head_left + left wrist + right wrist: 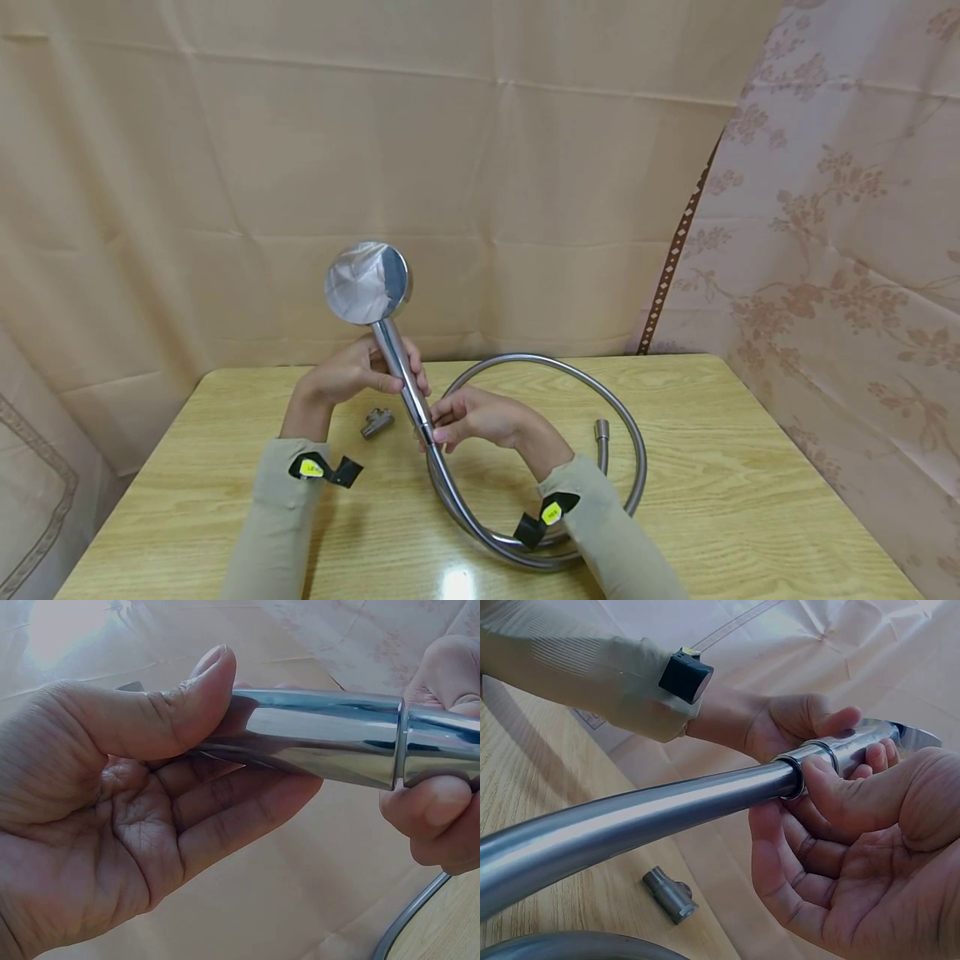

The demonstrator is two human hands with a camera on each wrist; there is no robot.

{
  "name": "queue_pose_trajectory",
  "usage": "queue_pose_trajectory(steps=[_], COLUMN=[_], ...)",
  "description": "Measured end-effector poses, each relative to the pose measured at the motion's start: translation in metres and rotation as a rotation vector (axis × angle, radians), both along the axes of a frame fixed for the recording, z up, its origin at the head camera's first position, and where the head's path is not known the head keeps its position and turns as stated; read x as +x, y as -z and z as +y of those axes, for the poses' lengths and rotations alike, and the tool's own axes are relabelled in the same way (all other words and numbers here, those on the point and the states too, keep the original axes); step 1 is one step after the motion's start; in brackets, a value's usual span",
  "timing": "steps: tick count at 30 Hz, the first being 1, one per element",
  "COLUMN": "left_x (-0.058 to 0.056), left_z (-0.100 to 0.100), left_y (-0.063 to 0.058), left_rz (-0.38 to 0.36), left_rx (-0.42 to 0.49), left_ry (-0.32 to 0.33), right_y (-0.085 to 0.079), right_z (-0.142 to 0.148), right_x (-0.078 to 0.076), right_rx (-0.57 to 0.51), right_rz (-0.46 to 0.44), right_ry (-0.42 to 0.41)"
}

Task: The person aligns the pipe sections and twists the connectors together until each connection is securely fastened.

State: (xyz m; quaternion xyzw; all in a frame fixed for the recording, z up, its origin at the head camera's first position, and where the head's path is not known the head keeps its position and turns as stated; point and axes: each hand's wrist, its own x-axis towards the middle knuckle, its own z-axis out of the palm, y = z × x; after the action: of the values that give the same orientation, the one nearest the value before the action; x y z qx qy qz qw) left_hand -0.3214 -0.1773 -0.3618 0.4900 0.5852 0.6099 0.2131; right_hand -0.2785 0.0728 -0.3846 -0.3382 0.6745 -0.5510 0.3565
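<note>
A chrome shower head (366,283) is held up at a tilt above the table, its round face toward the head camera. My left hand (360,371) grips its handle (322,735), thumb on one side and fingers behind. At the handle's lower end my right hand (480,419) pinches the connector where the metal shower hose (630,825) meets the handle. In the left wrist view a thin seam shows between handle and connector. From there the hose runs down and loops over the table, its free end fitting (602,431) lying to the right.
A small metal valve fitting (377,422) lies on the wooden table (750,467), left of the hose loop. Beige cloth (450,167) hangs behind the table, and a flowered cloth (847,275) hangs at the right.
</note>
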Motion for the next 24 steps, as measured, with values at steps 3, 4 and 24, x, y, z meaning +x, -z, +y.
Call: queue_pose_trajectory(steps=[3,4,24], left_x=[-0.0013,-0.0019,-0.0005], left_z=[0.0001,0.0001,-0.0021], left_y=[0.0004,0.0007,0.0010], left_rz=[0.004,0.007,-0.011], left_rx=[0.005,0.008,-0.015], left_ry=[0.008,0.013,-0.021], right_y=[0.0001,0.0001,-0.0015], right_z=[0.0006,0.0010,0.0008], right_x=[-0.0008,-0.0010,0.0004], right_rx=[0.003,0.005,0.022], right_rz=[0.006,0.009,-0.048], right_ry=[-0.005,-0.006,0.118])
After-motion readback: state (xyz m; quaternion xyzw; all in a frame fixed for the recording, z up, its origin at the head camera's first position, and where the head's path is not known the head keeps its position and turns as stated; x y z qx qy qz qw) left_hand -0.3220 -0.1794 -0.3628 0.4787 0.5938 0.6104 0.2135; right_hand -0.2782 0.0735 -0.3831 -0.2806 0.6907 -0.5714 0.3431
